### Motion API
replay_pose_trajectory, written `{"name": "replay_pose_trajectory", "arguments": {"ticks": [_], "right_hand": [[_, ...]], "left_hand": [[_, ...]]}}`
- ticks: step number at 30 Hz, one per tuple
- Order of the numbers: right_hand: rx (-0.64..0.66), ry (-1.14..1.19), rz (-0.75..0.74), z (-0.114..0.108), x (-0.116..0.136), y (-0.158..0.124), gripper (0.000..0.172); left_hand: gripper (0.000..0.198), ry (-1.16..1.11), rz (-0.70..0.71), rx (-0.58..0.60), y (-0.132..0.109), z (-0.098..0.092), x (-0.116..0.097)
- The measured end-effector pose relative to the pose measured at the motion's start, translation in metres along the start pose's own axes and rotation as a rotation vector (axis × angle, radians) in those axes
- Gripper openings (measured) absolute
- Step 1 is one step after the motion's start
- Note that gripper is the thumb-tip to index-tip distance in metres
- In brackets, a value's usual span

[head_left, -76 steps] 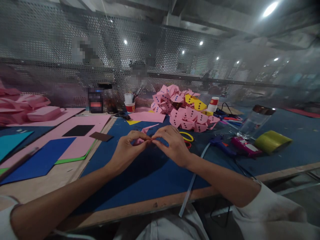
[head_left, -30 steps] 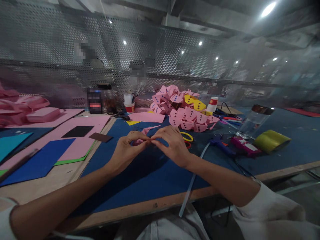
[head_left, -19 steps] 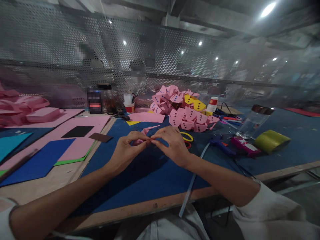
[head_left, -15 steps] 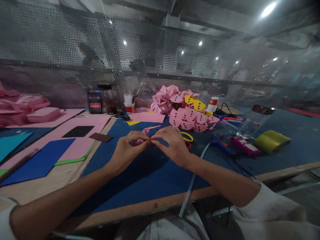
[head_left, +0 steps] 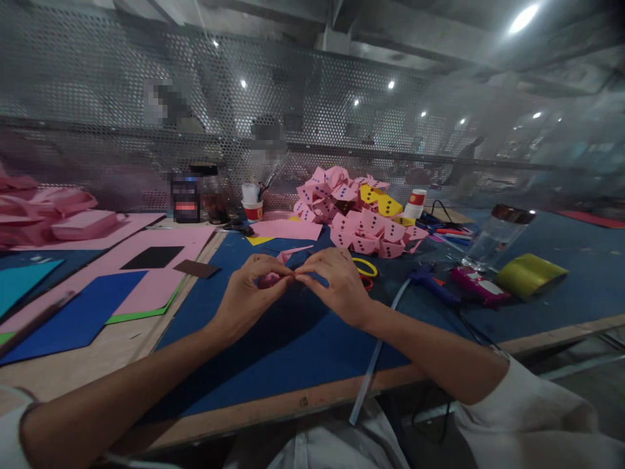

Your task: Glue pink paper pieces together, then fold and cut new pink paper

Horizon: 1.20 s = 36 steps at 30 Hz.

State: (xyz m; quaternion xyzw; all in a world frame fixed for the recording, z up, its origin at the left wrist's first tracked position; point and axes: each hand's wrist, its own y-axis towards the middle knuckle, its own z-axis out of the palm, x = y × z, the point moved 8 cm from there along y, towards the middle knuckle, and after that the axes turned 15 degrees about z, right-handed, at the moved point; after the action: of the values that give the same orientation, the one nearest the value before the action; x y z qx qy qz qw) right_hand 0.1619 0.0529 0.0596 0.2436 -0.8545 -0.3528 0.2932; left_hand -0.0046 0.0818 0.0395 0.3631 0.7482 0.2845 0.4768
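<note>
Over the blue work surface (head_left: 273,365), my left hand (head_left: 256,286) and my right hand (head_left: 336,283) meet fingertip to fingertip. Both are closed in a pinch. Whatever lies between the fingertips is too small to make out. Pink paper (head_left: 291,253) shows just beyond the fingers, and another bit of pink shows behind my left thumb; I cannot tell whether either is held. Close by my right hand lie scissors with a yellow handle loop (head_left: 366,266) and a red one, partly covered by the hand.
Behind my hands is a heap of pink folded paper pieces (head_left: 374,231) with dark dots. To the right are a blue glue gun (head_left: 437,286), a magenta tool (head_left: 481,286), a yellow roll (head_left: 532,277) and a clear jar (head_left: 498,238). Coloured sheets (head_left: 78,316) lie left. Perforated metal (head_left: 312,117) stands behind.
My hands hold almost the same place and pinch, with only a very slight shift of the left fingers. The things on the table have not moved.
</note>
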Motion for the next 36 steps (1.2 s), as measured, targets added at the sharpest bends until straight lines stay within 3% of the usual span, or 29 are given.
{"name": "replay_pose_trajectory", "arguments": {"ticks": [17,32,36], "right_hand": [[0.063,0.103,0.079,0.006,-0.007,0.001,0.010],[0.151,0.124,0.165,0.013,-0.011,0.003,0.010],[0.206,0.226,0.221,0.013,-0.013,0.006,0.012]], "left_hand": [[0.018,0.068,0.002,0.013,-0.003,-0.001,0.005],[0.013,0.077,0.018,0.020,0.000,0.002,0.001],[0.013,0.076,0.014,0.017,-0.002,-0.001,0.002]]}}
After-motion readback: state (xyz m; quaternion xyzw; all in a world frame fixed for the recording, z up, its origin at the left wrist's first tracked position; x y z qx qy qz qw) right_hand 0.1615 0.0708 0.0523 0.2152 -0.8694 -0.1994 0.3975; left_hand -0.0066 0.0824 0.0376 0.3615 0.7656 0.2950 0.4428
